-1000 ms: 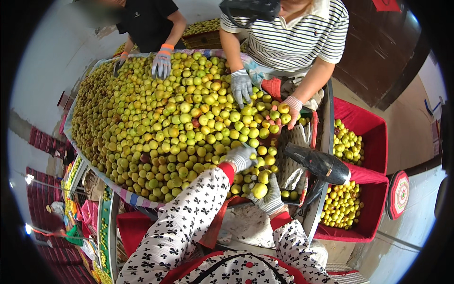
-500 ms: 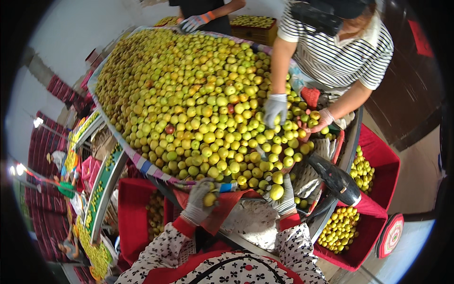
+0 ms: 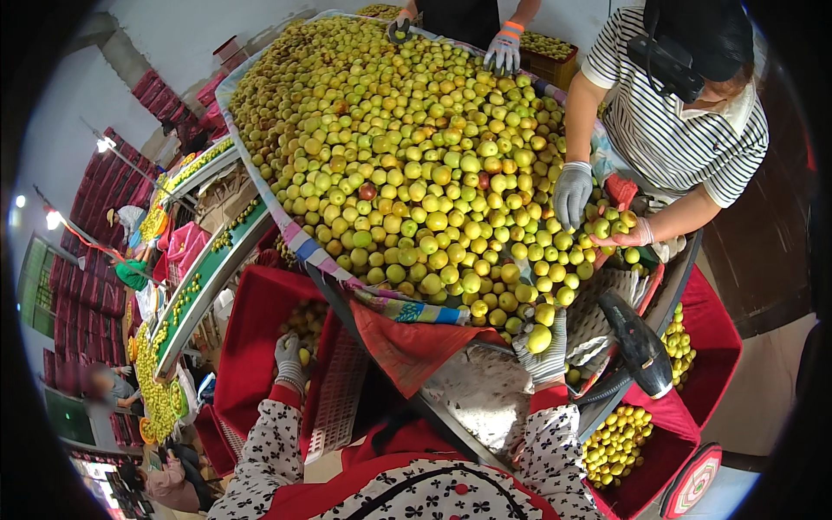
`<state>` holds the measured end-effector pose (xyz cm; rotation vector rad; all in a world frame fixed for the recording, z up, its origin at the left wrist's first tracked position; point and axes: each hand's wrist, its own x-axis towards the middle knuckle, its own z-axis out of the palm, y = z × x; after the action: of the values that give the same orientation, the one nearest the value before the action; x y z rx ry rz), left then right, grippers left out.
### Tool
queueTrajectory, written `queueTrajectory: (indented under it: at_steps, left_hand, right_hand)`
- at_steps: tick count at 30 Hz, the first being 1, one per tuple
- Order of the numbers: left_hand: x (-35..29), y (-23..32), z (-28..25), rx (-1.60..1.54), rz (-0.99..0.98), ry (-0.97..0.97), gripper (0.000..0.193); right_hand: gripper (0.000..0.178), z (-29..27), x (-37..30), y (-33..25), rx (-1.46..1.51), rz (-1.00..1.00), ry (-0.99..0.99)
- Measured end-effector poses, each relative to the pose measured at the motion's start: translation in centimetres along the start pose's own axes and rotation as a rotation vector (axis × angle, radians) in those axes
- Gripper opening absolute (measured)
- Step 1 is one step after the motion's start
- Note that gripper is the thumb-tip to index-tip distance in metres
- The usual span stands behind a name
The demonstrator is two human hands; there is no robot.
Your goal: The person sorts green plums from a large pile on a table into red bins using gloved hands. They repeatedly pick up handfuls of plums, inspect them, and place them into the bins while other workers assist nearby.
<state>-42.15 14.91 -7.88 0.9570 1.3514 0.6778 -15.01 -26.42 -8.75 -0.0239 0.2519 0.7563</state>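
A big heap of small round yellow-green fruits (image 3: 416, 182), some reddish, fills the cloth-lined table in front of me. My left hand (image 3: 293, 362), in a grey-white knit glove, is down inside the red crate (image 3: 247, 347) at the left, fingers curled beside a yellow fruit (image 3: 304, 356). More fruits lie beneath it in the crate. At the near edge of the heap, my right hand (image 3: 546, 354), gloved the same way, is closed around a larger yellow-green fruit (image 3: 538, 338). Some of its fingers are hidden by the fruit.
A black hair-dryer-like tool (image 3: 637, 342) lies at the right over a woven mat. Red-lined crates (image 3: 667, 451) of fruit stand below right. A striped-shirt co-worker's gloved hand (image 3: 572, 195) works at the heap; another person's glove (image 3: 503, 50) rests at the far edge. A green conveyor (image 3: 212, 269) runs left.
My left hand has moved left and down from the table edge, carrying a fruit into the red crate. My right hand stays near the heap's edge with its fruit. The view has shifted left.
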Motion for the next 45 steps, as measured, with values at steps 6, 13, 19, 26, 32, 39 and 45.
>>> queueTrajectory:
  at_steps: [6, 13, 19, 26, 32, 39, 45]
  left_hand:
    - [-2.9, 4.2, 4.6, 0.010, 0.066, -0.226, 0.023]
    - [-10.5, -3.1, 9.5, 0.154, 0.136, -0.855, 0.027]
    - [-13.5, -4.5, 7.4, 0.686, 0.401, -1.073, 0.050]
    - [-12.4, -6.2, 4.2, 0.275, 0.376, -1.000, 0.043]
    - [-10.3, -1.6, 2.2, 0.049, -0.006, -0.752, 0.027]
    - [-9.8, 1.0, 4.7, -0.531, -0.536, -0.789, 0.032]
    - [-10.9, 2.4, 8.5, -0.668, -0.661, -0.857, 0.039]
  right_hand:
    - [0.048, 0.4, 0.1, 0.2, -0.043, -0.024, 0.084]
    - [0.050, 3.2, 1.4, 5.2, -0.565, 0.088, 0.061]
    - [0.047, 9.1, 8.0, 23.0, -0.986, 0.638, -0.115]
    - [0.063, 7.1, 14.2, 34.1, -1.638, 0.471, -0.446]
    - [0.035, 12.5, 24.7, 21.5, -2.670, -0.900, -0.299]
    - [0.034, 10.8, 28.0, 16.9, -2.678, -0.491, -0.087]
    - [0.028, 5.2, 13.8, 15.8, -1.505, -0.190, -0.176]
